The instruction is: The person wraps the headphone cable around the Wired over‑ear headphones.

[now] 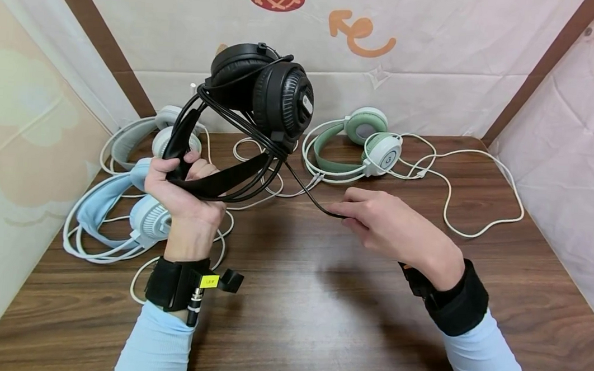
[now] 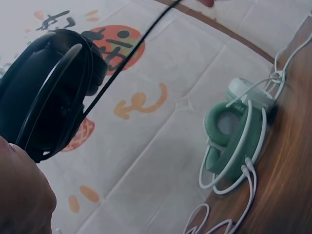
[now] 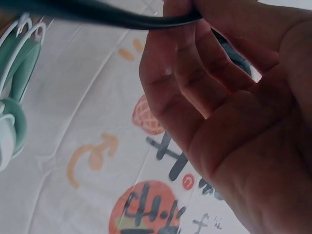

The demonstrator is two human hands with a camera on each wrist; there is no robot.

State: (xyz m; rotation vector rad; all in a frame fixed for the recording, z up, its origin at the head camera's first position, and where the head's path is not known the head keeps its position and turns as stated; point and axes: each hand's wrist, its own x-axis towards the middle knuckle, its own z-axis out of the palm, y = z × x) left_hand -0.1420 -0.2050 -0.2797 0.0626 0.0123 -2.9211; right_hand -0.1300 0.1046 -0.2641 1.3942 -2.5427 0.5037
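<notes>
My left hand [image 1: 185, 193] grips the headband of a pair of black headphones [image 1: 283, 101], held up above the table with the ear cups on top. A black cable is wound in several loops around the headband and below the cups. One length of that cable [image 1: 306, 193] runs down to the right, where my right hand [image 1: 390, 227] pinches it between thumb and fingers. In the right wrist view the cable [image 3: 146, 22] meets the fingertips, the other fingers curling beneath. The left wrist view shows the cable [image 2: 126, 58] stretched taut from the headphones [image 2: 48, 92].
Green and white headphones [image 1: 338, 168] lie at the back, their white cable [image 1: 514, 185] spread to the right. Light blue headphones [image 1: 104, 209] lie at the left, with grey and white headphones [image 1: 133, 140] behind them. Fabric walls edge the wooden table [image 1: 290, 319].
</notes>
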